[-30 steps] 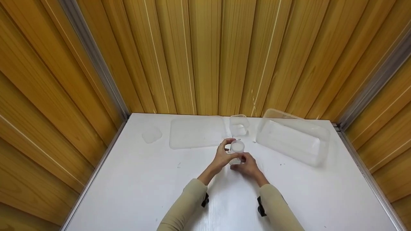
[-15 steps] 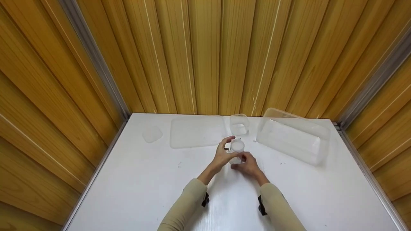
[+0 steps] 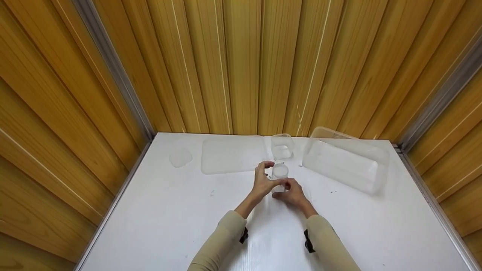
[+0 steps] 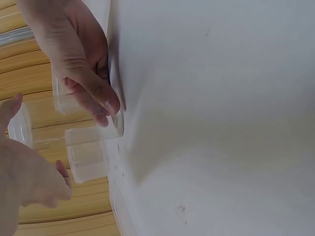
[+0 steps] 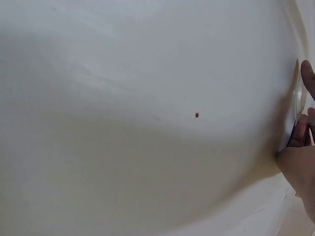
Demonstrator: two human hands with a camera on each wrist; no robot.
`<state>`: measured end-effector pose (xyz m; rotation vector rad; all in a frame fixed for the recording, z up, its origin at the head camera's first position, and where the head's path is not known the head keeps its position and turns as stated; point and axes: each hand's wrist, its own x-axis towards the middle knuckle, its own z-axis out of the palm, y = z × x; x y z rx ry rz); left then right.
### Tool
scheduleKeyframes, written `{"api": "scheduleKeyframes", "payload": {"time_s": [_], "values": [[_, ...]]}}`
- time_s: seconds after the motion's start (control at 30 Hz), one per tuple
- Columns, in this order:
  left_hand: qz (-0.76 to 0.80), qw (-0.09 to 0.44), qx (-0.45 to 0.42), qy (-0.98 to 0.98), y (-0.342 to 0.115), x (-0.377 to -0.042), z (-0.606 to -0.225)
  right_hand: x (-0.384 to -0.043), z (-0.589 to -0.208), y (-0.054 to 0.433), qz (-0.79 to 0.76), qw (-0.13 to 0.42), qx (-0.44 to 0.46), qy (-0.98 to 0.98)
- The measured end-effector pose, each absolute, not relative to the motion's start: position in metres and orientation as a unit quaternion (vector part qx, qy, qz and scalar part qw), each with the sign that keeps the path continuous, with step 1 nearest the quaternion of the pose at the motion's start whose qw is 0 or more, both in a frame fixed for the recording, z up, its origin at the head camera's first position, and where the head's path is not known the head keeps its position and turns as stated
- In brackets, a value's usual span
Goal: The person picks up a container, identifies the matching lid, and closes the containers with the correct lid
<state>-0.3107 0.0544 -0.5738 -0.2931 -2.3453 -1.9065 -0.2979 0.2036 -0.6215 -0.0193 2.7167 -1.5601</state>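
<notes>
A clear round plastic jar with a whitish lid stands upright on the white table. My left hand curves round its upper part, thumb on the near side and a finger behind. In the left wrist view the thumb lies at the lid's edge; other fingertips are hidden. Low on the jar, my right hand pinches the base between thumb and fingers. The right wrist view catches only part of the hands and the jar's bottom at its right edge.
Behind the jar stands a small clear square container. To the right is a large clear rectangular box. A large flat translucent lid and a small square lid lie to the left. Wood-patterned walls enclose the table.
The left fingers straighten slightly, then bend a little again near the jar's top. The right hand keeps its hold, and the jar stays in place. The head view shifts slightly.
</notes>
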Motion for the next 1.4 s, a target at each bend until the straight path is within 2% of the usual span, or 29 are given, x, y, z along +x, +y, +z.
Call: {"api": "scheduleKeyframes", "payload": {"time_s": [0.4, 1.17, 1.4], "values": [[-0.639, 0.039, -0.106, -0.761, 0.0554, -0.3095, -0.5729, -0.2978, -0.6213, 0.2036, -0.489, 0.002, 0.0, 0.872], [-0.67, -0.028, -0.128, -0.731, 0.0507, -0.3101, -0.5799, -0.3018, -0.6258, 0.2047, -0.482, -0.007, -0.018, 0.876], [-0.656, 0.004, -0.107, -0.747, 0.0536, -0.3086, -0.5806, -0.2997, -0.6244, 0.2044, -0.493, -0.009, -0.008, 0.87]]}}
